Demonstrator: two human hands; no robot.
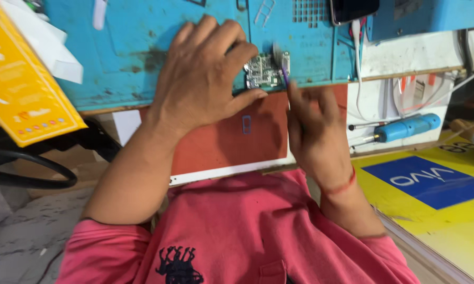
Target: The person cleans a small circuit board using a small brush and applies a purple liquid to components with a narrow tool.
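A small green circuit board lies on the scuffed blue rubber mat, pinned by the left hand; the right hand grips a thin, blurred, perhaps purple tool touching its edge.

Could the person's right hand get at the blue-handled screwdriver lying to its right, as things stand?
Probably yes: the blue-handled screwdriver lies in the open beside the right hand, nothing between them, though its fingers already grip a thin purple tool.

Blue bench mat, red panel, grey floor.
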